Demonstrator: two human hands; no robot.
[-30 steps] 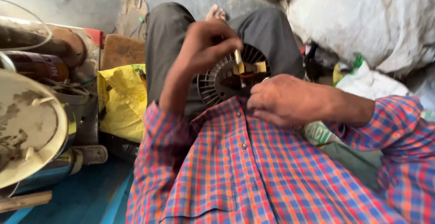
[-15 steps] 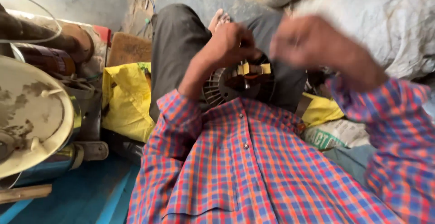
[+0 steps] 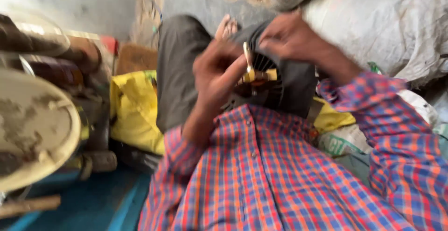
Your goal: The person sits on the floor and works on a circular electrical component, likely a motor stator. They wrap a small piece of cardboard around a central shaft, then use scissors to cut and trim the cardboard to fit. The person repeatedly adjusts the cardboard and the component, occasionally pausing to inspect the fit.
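Note:
A round black slotted motor stator (image 3: 275, 88) rests in my lap against dark grey trousers (image 3: 179, 72). My left hand (image 3: 219, 72) is closed around its left side. A pale thin strip (image 3: 246, 56) stands up past my left fingers, with a yellow wedge piece (image 3: 259, 75) lying across the stator's face. My right hand (image 3: 289, 37) hovers at the stator's top rim with its fingers curled; motion blur hides whether it grips anything. Both arms are in red and blue checked sleeves.
A dirty cream round fan cover (image 3: 32, 128) and brown motor parts (image 3: 70, 56) crowd the left side. A yellow bag (image 3: 135, 109) lies beside my left thigh. White sacks (image 3: 382, 30) fill the right, and a blue floor (image 3: 102, 203) shows at lower left.
My right hand has lifted off the stator's lower right side, swung up and come back down at its top rim. My left hand has kept its hold on the stator.

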